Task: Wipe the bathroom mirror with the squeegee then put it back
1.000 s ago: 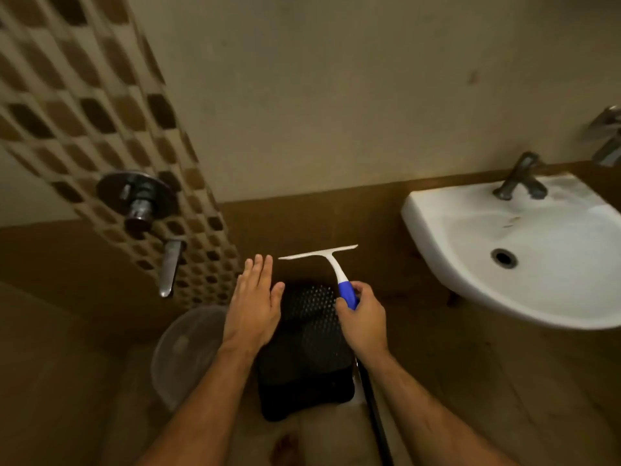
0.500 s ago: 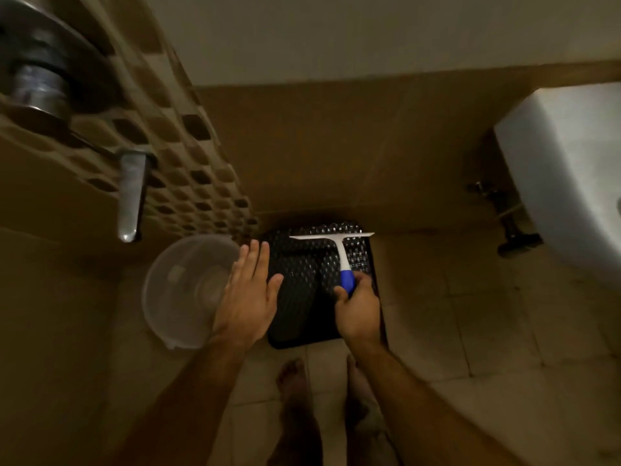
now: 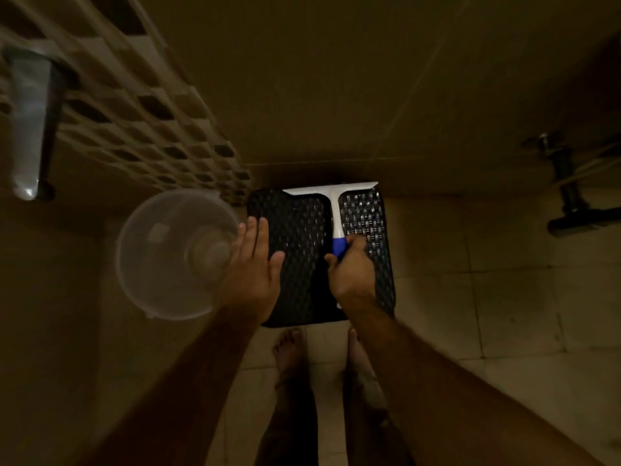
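Right hand: the right hand (image 3: 353,274) is curled around the blue grip of the squeegee (image 3: 334,213), fingers wrapped over the handle end, knuckles up.
Left hand: the left hand (image 3: 252,264) is flat and spread, palm down, fingers together and pointing forward, gripping nothing; it hangs over the left edge of the stool, next to the bucket.
Squeegee: white T-shaped tool with a blue handle end. It sticks out straight ahead of the right hand, stem running away from the person, blade crosswise at the far end.
Long axis: the stem lies front to back in line with the right forearm; the blade lies left to right, over the far edge of the black stool (image 3: 302,230).
Contact: whether the blade touches the stool top or hangs just above it cannot be told.
Beside the left hand: a clear plastic bucket (image 3: 174,253) stands on the floor just to its left.
Nearer hand: the right, already on the handle; the left is a little apart from it, to the left.
Step, as a judgement: the put-back looks under way; what remains is likely lowering the handle flat onto the stool and letting go.
Risk: the blade sits near the far edge and could tip off.
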{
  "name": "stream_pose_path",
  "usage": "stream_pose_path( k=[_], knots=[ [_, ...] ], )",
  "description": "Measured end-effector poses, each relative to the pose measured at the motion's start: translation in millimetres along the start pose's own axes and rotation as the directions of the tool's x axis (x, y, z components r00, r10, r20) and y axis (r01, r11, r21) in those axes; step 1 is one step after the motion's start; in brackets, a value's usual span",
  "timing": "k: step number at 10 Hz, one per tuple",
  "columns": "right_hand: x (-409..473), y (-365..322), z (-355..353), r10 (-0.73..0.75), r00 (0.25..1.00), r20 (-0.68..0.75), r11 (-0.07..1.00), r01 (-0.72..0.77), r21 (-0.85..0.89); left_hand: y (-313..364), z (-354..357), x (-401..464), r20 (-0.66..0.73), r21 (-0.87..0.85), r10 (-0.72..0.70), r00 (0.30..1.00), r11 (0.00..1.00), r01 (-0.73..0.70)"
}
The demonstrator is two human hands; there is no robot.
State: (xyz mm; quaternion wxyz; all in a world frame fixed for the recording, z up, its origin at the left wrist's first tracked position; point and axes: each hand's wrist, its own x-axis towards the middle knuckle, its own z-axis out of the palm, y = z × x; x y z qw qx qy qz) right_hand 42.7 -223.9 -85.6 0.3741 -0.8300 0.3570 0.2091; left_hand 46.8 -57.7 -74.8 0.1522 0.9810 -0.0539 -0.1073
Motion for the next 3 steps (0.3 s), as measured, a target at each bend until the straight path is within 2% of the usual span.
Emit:
stream_pose_path(
  k=[2,3],
  knots=[
    [5,5,0,-0.002,0.995,0.096,1.000,0.001,0.011,3,3,-17,0.015,-0.043,-0.028,0.999,0.999,0.029],
    [4,3,-8,-0.130,0.991,-0.027,0.990,0.128,-0.065,7,-4,-20,0.004,-0.046,-0.008,1.000,0.999,0.009]
  ],
)
